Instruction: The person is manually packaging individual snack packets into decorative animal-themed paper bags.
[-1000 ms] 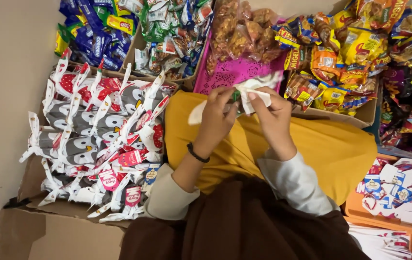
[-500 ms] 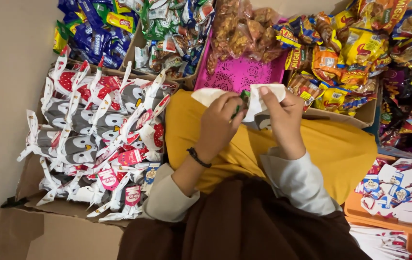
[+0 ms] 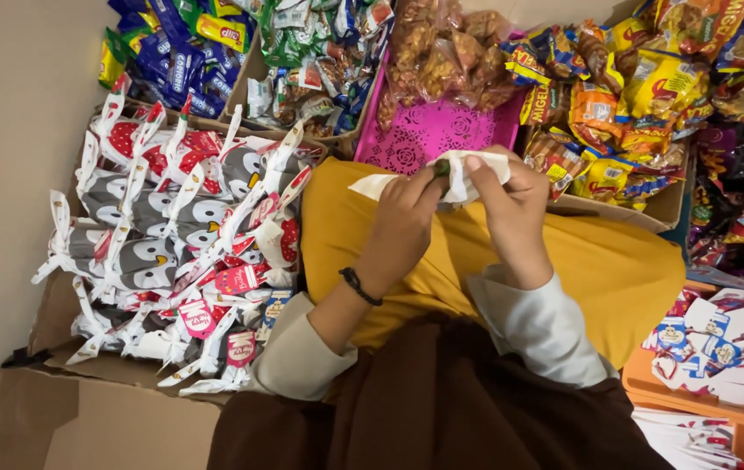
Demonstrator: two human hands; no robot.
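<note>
Blue and yellow snack packets (image 3: 182, 54) sit top left, green-white sachets (image 3: 311, 52) beside them. Clear bags of brown snacks (image 3: 442, 52) rest over a pink tray (image 3: 428, 135). Orange-yellow packs (image 3: 642, 96) fill the right. Grey, red and white wrapped parcels (image 3: 172, 226) crowd the left; small white-blue labels (image 3: 720, 344) lie lower right.

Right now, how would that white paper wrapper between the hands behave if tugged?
Likely floppy and light: the white paper wrapper creases and folds between the left hand and right hand. Probably tears easily, being thin. Unlikely to roll.
</note>
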